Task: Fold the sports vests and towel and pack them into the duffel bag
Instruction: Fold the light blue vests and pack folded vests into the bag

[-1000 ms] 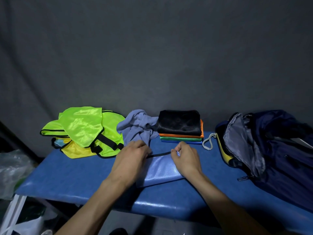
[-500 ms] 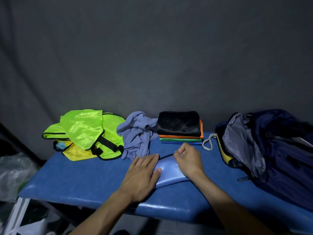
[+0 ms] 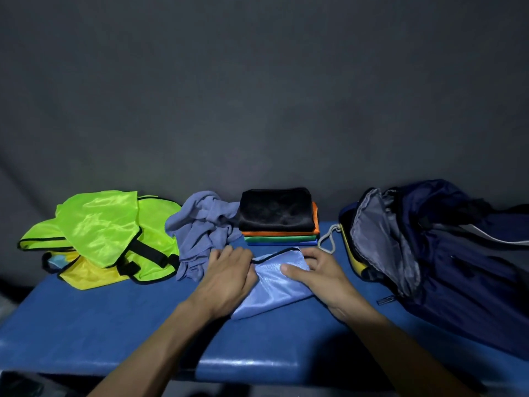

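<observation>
A light-blue sports vest point(image 3: 272, 285) with black trim lies folded small on the blue padded table point(image 3: 100, 325). My left hand point(image 3: 229, 276) lies flat on its left part. My right hand point(image 3: 315, 273) rests on its right part, thumb across the fabric and fingers over the far edge. Behind it stands a stack of folded pieces point(image 3: 279, 216), black on top of orange, green and blue. A crumpled grey-blue towel point(image 3: 203, 224) lies left of the stack. Neon green and yellow vests point(image 3: 103, 230) are heaped at far left. The open navy duffel bag point(image 3: 446, 253) sits at right.
A grey cord loop point(image 3: 329, 242) hangs from the bag's mouth beside the stack. A dark grey backdrop hangs behind the table. The table's front edge runs just below my forearms, with dim clutter on the floor at lower left.
The vest has been folded over into a smaller, narrower packet. My left hand slid right onto it and my right hand shifted from the far edge onto its right side.
</observation>
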Demonstrator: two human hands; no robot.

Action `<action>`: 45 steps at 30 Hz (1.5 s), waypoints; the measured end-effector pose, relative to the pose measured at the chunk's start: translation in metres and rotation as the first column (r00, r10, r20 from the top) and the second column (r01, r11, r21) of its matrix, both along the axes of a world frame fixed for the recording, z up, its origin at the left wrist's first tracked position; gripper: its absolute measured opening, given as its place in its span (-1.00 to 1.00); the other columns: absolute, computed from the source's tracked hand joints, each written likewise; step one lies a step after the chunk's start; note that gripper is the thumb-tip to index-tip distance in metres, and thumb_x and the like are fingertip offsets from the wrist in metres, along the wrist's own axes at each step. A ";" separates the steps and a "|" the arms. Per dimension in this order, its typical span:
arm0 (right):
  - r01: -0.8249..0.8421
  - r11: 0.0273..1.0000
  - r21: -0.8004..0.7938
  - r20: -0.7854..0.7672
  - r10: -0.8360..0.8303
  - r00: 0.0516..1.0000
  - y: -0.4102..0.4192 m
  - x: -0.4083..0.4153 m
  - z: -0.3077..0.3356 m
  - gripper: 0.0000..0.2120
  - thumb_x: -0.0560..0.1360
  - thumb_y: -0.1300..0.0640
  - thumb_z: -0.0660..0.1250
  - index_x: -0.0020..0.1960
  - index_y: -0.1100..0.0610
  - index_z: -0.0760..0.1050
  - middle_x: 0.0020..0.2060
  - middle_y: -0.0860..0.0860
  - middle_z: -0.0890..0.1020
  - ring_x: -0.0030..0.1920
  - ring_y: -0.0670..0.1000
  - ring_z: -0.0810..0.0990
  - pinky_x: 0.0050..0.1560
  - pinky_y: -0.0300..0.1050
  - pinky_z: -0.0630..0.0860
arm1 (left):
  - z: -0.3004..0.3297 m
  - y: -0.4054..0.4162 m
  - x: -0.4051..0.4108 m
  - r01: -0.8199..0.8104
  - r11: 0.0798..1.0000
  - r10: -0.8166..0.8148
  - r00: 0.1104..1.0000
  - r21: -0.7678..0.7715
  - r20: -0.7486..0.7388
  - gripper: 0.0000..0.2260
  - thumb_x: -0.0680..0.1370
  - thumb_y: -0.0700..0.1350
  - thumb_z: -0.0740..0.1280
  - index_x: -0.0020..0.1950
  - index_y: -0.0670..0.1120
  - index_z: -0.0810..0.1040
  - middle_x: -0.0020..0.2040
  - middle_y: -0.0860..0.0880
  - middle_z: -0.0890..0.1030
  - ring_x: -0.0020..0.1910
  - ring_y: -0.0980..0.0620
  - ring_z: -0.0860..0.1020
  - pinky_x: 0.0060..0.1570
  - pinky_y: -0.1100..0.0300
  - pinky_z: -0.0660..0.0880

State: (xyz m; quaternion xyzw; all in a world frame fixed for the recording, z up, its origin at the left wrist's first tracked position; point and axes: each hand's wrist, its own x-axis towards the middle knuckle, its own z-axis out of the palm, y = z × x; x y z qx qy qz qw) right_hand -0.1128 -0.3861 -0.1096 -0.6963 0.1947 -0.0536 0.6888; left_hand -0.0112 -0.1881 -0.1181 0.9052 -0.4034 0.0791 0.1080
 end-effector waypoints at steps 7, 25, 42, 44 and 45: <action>0.083 0.975 -0.206 0.071 -0.069 0.995 0.004 0.002 -0.014 -0.63 0.26 -0.08 0.60 -0.04 0.00 0.57 -0.16 0.01 0.73 -0.06 0.16 0.71 0.07 0.27 0.61 | 0.019 -0.018 0.019 0.160 0.987 -0.160 0.987 0.000 -0.005 -0.59 0.53 0.06 0.08 0.30 0.03 0.49 0.12 0.06 0.44 0.05 0.03 0.35 0.07 0.04 0.33; 0.144 0.845 -0.516 0.177 -0.059 0.982 0.007 0.003 -0.010 -0.71 0.32 0.11 0.52 -0.05 -0.01 0.47 -0.30 -0.08 0.60 -0.33 -0.07 0.49 -0.30 -0.03 0.48 | 0.090 -0.078 0.004 0.231 0.964 -0.188 0.941 0.129 -0.281 -0.82 0.62 0.05 0.32 -0.12 -0.01 0.52 -0.09 0.05 0.58 -0.07 0.02 0.53 -0.10 0.05 0.49; 0.107 0.826 -0.553 0.146 -0.030 0.989 0.006 -0.004 -0.019 -0.53 0.31 -0.16 0.50 0.16 -0.12 0.45 -0.07 -0.14 0.67 -0.07 -0.11 0.64 -0.06 0.02 0.60 | 0.073 -0.072 0.002 0.139 0.977 -0.200 0.863 -0.162 -0.464 -0.83 0.53 0.07 0.47 -0.18 0.03 0.60 -0.15 0.06 0.62 -0.14 0.06 0.59 -0.06 0.00 0.57; 0.071 0.816 -0.573 0.124 0.001 0.992 0.008 -0.005 -0.020 -0.49 0.35 -0.23 0.48 0.23 -0.15 0.40 -0.01 -0.14 0.65 -0.01 -0.08 0.62 -0.01 0.02 0.59 | 0.069 -0.073 0.004 0.012 0.970 -0.161 0.777 -0.241 -0.609 -0.80 0.53 0.06 0.47 -0.21 -0.01 0.60 -0.23 0.02 0.67 -0.22 0.01 0.61 -0.12 0.04 0.56; 0.054 0.806 -0.590 0.108 0.012 0.994 0.010 -0.006 -0.022 -0.50 0.40 -0.23 0.47 0.25 -0.16 0.38 0.01 -0.12 0.64 0.00 -0.06 0.61 0.00 0.01 0.57 | 0.066 -0.074 0.004 -0.052 0.962 -0.145 0.732 -0.267 -0.666 -0.79 0.54 0.02 0.47 -0.22 -0.04 0.60 -0.29 0.01 0.64 -0.28 0.03 0.57 -0.17 0.09 0.53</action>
